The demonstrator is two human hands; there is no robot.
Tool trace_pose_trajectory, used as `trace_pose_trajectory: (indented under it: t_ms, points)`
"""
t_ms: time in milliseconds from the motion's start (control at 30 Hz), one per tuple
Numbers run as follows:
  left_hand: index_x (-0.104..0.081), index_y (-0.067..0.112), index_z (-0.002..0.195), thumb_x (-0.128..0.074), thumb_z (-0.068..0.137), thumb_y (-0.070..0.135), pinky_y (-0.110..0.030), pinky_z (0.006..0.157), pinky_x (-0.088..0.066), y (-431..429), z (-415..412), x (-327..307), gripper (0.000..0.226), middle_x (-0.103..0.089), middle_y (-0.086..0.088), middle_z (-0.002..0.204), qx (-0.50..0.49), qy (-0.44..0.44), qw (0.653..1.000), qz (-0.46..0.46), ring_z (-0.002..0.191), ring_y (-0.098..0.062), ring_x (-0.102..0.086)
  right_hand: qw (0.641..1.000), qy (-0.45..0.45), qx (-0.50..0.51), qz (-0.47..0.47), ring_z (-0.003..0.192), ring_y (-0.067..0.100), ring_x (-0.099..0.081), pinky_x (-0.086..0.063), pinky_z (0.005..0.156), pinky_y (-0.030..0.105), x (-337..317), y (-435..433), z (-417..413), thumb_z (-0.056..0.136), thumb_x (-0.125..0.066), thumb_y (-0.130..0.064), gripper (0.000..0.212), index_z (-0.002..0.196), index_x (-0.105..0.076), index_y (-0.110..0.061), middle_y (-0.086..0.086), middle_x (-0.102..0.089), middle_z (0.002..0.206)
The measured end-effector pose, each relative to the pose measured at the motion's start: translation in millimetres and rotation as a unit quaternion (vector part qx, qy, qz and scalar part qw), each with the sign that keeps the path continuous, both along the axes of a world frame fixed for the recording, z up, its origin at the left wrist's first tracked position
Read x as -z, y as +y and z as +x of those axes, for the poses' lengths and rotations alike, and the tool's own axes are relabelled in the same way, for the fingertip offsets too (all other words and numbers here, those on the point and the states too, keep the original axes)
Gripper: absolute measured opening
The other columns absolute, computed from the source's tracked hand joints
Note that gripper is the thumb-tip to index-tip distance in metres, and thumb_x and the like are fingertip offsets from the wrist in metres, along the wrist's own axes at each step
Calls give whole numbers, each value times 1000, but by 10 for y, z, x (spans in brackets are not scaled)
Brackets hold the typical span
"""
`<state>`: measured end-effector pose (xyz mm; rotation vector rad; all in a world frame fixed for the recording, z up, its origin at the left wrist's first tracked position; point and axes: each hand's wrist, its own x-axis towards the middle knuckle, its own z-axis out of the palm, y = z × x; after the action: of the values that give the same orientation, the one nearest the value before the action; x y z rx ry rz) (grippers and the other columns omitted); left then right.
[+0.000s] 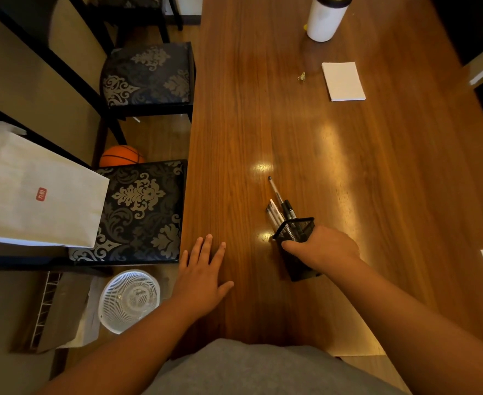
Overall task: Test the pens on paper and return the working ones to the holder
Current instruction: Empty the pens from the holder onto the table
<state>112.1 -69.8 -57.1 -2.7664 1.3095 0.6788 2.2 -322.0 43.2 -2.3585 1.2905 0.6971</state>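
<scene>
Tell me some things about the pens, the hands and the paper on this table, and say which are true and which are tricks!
1. The right hand has its grip around the black wire-mesh pen holder. True.
2. The pen holder stands straight up. False: it is tipped over, its open end facing away from the person, with the pens sliding out.
3. The left hand holds a pen. False: it lies flat and open on the brown wooden table.
4. The white pad of paper lies farther up the table, beyond the pens. True.
5. The tall white bottle with a dark lid lies on its side. False: it stands upright.
</scene>
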Motion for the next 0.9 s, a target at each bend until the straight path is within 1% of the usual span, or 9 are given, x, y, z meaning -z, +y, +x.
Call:
trace_pose_trajectory:
  t_ms: [67, 133, 233, 300, 367, 533, 667, 767, 900]
  points:
    - [14, 33, 151, -34, 86, 73, -50, 118, 1, -1, -2, -2, 90, 16, -6, 161, 1, 0, 1000, 1, 147, -25, 16, 998, 2, -24, -56, 61, 10, -56, -38, 49, 25, -8, 0, -29, 55, -48, -86, 71, 91, -52, -25, -8, -58, 73]
    - [14, 33, 151, -34, 86, 73, -50, 118, 1, -3, -4, -7, 90, 15, -6, 161, 0, 1, 1000, -1, 147, -25, 16, 995, 1, -41, -93, 65, 12, -55, -39, 55, 28, -15, -11, -63, 55, -49, -86, 75, 96, -51, -23, -7, -56, 77]
    - [14, 34, 151, -35, 86, 73, -50, 118, 1, -2, -6, -11, 90, 16, -6, 161, -1, 2, 1000, -3, 147, -25, 16, 992, 28, -61, -105, 74, 17, -58, -49, 66, 32, -46, -35, -114, 58, -51, -84, 78, 103, -52, -20, -4, -58, 84]
    - [13, 34, 151, -35, 86, 73, -50, 118, 0, -2, -2, -9, 90, 15, -6, 161, -2, 2, 1000, -2, 147, -25, 15, 991, 50, -75, -102, 75, 17, -58, -52, 70, 34, -82, -53, -131, 59, -53, -82, 77, 105, -52, -20, -4, -57, 85]
    - [13, 33, 151, -35, 86, 73, -50, 119, 0, -4, -3, -10, 89, 15, -5, 161, -2, 0, 1000, -1, 147, -25, 15, 989, 58, -90, -103, 73, 15, -56, -49, 66, 32, -122, -61, -154, 60, -55, -81, 75, 105, -52, -22, -4, -55, 82]
    - [10, 33, 151, -37, 87, 71, -49, 119, -1, -2, -28, -17, 89, 15, -5, 161, -10, 0, 1000, -3, 147, -25, 14, 986, 56, -106, -113, 64, 11, -50, -34, 51, 27, -201, -54, -226, 58, -57, -82, 71, 99, -52, -25, -7, -52, 76]
    - [9, 32, 152, -38, 88, 69, -50, 119, -2, 53, -102, -11, 88, 13, -4, 162, -22, 1, 1000, -8, 148, -24, 12, 986, 66, -106, -107, 62, 10, -52, -34, 48, 26, -238, -30, -301, 57, -57, -83, 69, 98, -53, -26, -7, -55, 74]
    - [7, 31, 152, -38, 88, 68, -49, 119, -3, 124, -172, 6, 87, 12, -4, 162, -32, -1, 999, -16, 148, -24, 11, 986, 82, -109, -95, 64, 11, -53, -35, 48, 27, -261, -7, -370, 59, -55, -84, 72, 103, -53, -26, -7, -56, 75]
    - [4, 31, 153, -37, 89, 67, -49, 118, -3, 197, -268, 27, 84, 8, -4, 162, -47, -3, 999, -24, 148, -24, 9, 986, 94, -107, -91, 68, 13, -54, -41, 53, 28, -304, 18, -491, 61, -55, -83, 78, 111, -54, -24, -6, -56, 78]
